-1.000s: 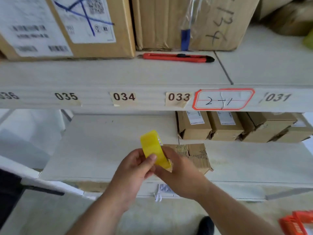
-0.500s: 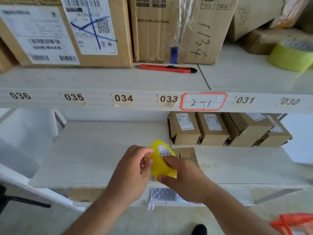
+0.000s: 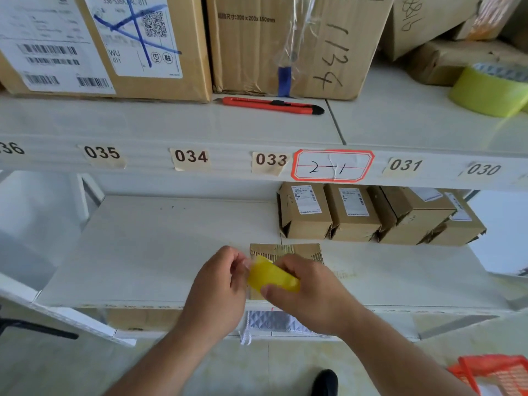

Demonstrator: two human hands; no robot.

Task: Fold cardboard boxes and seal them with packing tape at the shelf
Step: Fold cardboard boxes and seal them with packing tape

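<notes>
Holding a yellow tape roll (image 3: 273, 275) at the lower centre of the frame, both hands meet just above the front edge of the lower shelf (image 3: 143, 252). The right hand (image 3: 311, 295) curls round the roll's right end, thumb under it and fingers over the top, so the roll juts out leftward from that grip. The left hand (image 3: 220, 287) closes its fingertips in a pinch at the roll's left edge; whether they hold a loose tape end cannot be told. Directly behind the roll, a flattened cardboard box (image 3: 285, 250) lies on the lower shelf, partly hidden by the hands.

Farther back on the same shelf, at centre right, stands a row of small labelled boxes (image 3: 354, 212). On the upper shelf (image 3: 171, 121) lie a red utility knife (image 3: 271, 105) at centre and a second, green-yellow tape roll (image 3: 488, 90) at the far right, with large cartons (image 3: 285, 44) behind them. Number tags 035, 034, 033, 031 and 030 run along the upper shelf's front edge.
</notes>
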